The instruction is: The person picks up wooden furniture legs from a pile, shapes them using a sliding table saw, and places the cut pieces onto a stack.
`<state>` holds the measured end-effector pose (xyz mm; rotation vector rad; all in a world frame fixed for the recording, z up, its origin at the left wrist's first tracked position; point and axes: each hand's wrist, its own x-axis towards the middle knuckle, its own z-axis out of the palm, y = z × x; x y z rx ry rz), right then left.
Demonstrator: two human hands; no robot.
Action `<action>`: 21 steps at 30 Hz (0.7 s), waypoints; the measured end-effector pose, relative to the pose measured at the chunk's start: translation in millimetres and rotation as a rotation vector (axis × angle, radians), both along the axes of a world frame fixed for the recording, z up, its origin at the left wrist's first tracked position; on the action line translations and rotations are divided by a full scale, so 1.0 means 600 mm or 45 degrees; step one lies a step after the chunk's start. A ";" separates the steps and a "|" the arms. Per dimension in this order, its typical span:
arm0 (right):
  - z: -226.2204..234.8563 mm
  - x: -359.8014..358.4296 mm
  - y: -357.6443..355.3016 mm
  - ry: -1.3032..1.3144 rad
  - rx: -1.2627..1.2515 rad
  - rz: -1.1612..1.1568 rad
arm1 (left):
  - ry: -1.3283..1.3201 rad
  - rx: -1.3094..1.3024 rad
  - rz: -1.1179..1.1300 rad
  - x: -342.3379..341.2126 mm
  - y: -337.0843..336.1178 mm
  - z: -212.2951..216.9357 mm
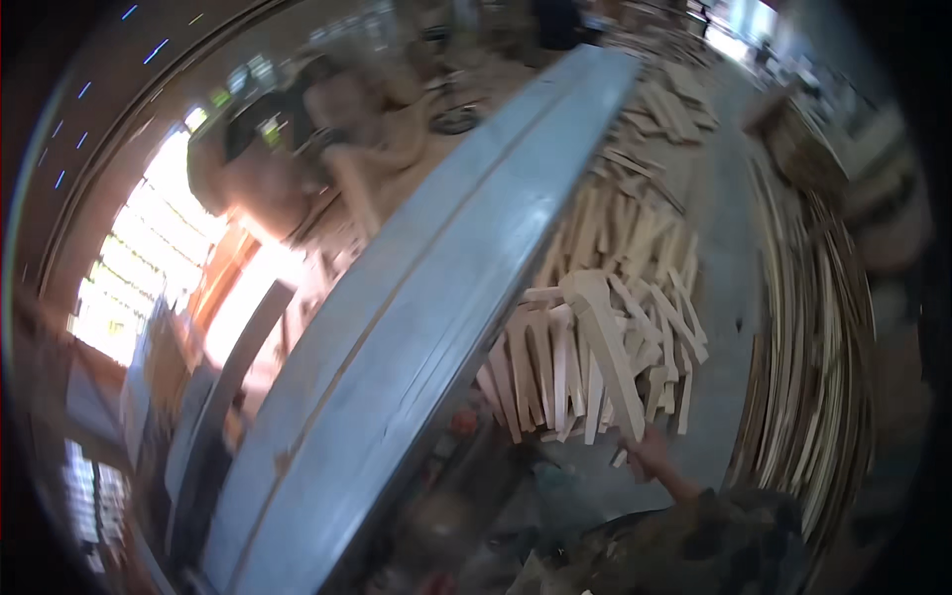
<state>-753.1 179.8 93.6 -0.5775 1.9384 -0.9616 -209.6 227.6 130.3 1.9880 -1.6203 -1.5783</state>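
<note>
My right hand (650,457) reaches in from the lower right in a dark patterned sleeve (699,540). Its fingers are closed around the lower end of a pale wooden furniture leg (607,347). The leg slants up and away from the hand, its wider end farthest from me. Behind and beneath it lies a pile of similar wooden legs (540,372), many side by side. Left of the pile runs a long grey metal machine table (436,258) with a narrow lengthwise slot. I do not see my left hand; the lower middle is dark and blurred.
Long thin wood strips (808,367) lie stacked along the right, beside a strip of grey floor (729,278). More wood pieces (674,104) are heaped at the far end. A bright window (149,243) and blurred dark machinery (268,149) stand to the left.
</note>
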 end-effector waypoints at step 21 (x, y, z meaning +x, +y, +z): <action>0.156 0.779 -0.091 -0.118 -0.631 1.811 | 0.162 -0.647 1.067 0.102 0.237 0.161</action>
